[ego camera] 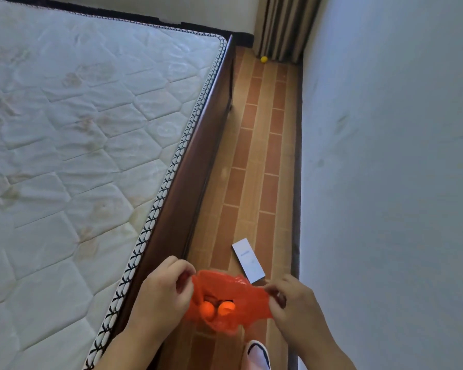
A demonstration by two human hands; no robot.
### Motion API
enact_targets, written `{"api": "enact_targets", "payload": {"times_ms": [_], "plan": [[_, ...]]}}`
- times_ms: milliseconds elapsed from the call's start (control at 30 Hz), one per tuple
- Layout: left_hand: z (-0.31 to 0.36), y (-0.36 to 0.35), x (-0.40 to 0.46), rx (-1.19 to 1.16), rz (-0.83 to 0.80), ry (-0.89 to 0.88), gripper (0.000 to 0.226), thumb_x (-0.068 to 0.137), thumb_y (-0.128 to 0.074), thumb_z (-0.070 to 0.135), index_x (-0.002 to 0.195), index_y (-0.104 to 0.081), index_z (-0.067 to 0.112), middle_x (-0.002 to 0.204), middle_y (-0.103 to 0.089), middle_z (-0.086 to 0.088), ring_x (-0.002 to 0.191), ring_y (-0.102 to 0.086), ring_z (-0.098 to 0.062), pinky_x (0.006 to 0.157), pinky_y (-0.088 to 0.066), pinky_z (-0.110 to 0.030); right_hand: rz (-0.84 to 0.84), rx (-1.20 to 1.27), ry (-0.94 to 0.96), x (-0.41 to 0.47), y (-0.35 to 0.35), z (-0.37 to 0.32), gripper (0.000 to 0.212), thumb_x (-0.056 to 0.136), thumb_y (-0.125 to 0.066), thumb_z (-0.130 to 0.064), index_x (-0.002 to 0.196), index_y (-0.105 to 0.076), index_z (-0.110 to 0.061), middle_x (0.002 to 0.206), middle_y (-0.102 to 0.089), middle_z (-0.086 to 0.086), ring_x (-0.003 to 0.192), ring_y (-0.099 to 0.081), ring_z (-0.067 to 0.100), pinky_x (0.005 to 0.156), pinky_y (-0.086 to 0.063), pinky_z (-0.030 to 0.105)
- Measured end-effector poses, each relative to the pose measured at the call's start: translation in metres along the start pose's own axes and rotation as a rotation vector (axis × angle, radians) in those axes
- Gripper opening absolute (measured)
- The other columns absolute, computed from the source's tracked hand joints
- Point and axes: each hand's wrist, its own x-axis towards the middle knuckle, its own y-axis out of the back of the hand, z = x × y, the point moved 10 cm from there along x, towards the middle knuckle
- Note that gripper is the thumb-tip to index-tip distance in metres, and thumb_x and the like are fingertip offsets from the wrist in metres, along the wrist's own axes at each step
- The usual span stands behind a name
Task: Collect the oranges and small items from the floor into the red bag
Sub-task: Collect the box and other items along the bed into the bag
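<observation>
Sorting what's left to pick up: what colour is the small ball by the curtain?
Yellow. The ball shows in the head view, on the floor at the curtain's foot.

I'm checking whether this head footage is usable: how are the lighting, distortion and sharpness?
Head view: soft, even daylight, no hard shadows or glare; wide-angle lens bends the bed frame and wall; red bag and both hands are slightly soft; the far yellow ball by the curtain is too small to make out detail.

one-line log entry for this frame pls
left hand: grips red bag | right hand: grips bag | inside: two oranges | floor: white box, yellow ball
</observation>
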Motion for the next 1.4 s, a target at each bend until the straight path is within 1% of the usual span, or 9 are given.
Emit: {"api": "enact_targets", "payload": {"times_ms": [233,467,700,833,900,1033,1167,1300,1400], "plan": [[-0.048,-0.074,0.032,0.038,-0.025,-0.079,0.030,0.081,-0.074,0.002,0.087,-0.065,0.030,0.086,-0.058,0.014,0.075,-0.061,-0.005,0.067,-0.052,-0.029,0.021,0.016,0.060,0.045,-0.060,0.053,0.021,0.086,-0.066,-0.012,0.095,-0.076,-0.029,0.091,-0.061,-0.018,0.084,-0.060,0.006,0.072,-0.049,0.021],[-0.068,-0.114,0.071,0.127,0.027,-0.237,0.018,0.086,-0.073,0.013,0.093,-0.068,0.028,0.091,-0.057,0.016,0.076,-0.062,-0.007,0.068,-0.055,-0.032,0.092,-0.046,0.195,0.095,-0.092,0.078,0.009,0.091,-0.066,-0.031,0.097,-0.073,-0.031,0.092,-0.058,-0.019,0.088,-0.059,0.005,0.077,-0.055,0.030],[-0.107,-0.147,0.093,0.278,0.020,-0.314,0.019,0.090,-0.069,0.025,0.108,-0.070,0.030,0.100,-0.056,0.017,0.073,-0.064,-0.014,0.066,-0.056,-0.037,0.197,-0.186,0.334,0.127,-0.117,0.090,0.037,0.091,-0.059,-0.042,0.120,-0.068,-0.023,0.113,-0.057,-0.013,0.109,-0.055,0.010,0.098,-0.049,0.034],[-0.116,-0.135,0.106,0.354,0.055,-0.273,0.019,0.088,-0.068,0.022,0.104,-0.074,0.030,0.093,-0.061,0.012,0.082,-0.067,-0.021,0.070,-0.055,-0.037,0.158,-0.361,0.352,0.132,-0.150,0.103,0.055,0.091,-0.058,-0.046,0.142,-0.055,-0.025,0.140,-0.050,-0.006,0.132,-0.046,0.015,0.110,-0.041,0.040],[-0.135,-0.129,0.111,0.410,0.039,-0.162,0.018,0.088,-0.065,0.024,0.100,-0.075,0.031,0.092,-0.062,0.009,0.088,-0.067,-0.023,0.074,-0.054,-0.037,0.151,-0.399,0.328,0.137,-0.165,0.115,0.062,0.091,-0.055,-0.051,0.148,-0.048,-0.027,0.151,-0.043,-0.004,0.141,-0.039,0.016,0.115,-0.036,0.043],[-0.177,-0.147,0.107,0.588,-0.160,0.053,0.016,0.082,-0.060,0.024,0.091,-0.072,0.029,0.095,-0.069,0.007,0.089,-0.069,-0.024,0.077,-0.057,-0.034,0.106,-0.448,0.292,0.155,-0.198,0.133,0.075,0.090,-0.048,-0.064,0.157,-0.034,-0.031,0.166,-0.025,-0.006,0.156,-0.015,0.018,0.126,-0.018,0.053],[-0.178,-0.171,0.106,0.755,-0.269,0.063,0.008,0.083,-0.060,0.021,0.089,-0.065,0.023,0.090,-0.064,0.003,0.088,-0.069,-0.027,0.066,-0.050,-0.031,0.086,-0.477,0.240,0.176,-0.227,0.151,0.084,0.087,-0.052,-0.067,0.160,-0.027,-0.033,0.170,-0.016,-0.005,0.159,-0.006,0.021,0.127,-0.011,0.057],[-0.172,-0.178,0.101,0.839,-0.215,0.069,0.013,0.086,-0.059,0.019,0.077,-0.050,0.023,0.072,-0.045,0.006,0.088,-0.069,-0.028,0.062,-0.041,-0.030,0.034,-0.518,0.169,0.185,-0.257,0.180,0.087,0.089,-0.054,-0.065,0.163,-0.022,-0.030,0.171,-0.016,0.000,0.159,-0.008,0.025,0.127,-0.010,0.056],[-0.170,-0.178,0.096,0.877,-0.169,0.124,0.015,0.089,-0.058,0.015,0.080,-0.050,0.024,0.078,-0.054,0.003,0.093,-0.070,-0.028,0.063,-0.042,-0.031,0.011,-0.556,0.099,0.185,-0.267,0.205,0.084,0.094,-0.051,-0.061,0.164,-0.017,-0.030,0.172,-0.013,0.002,0.159,-0.007,0.026,0.127,-0.010,0.055]]}}
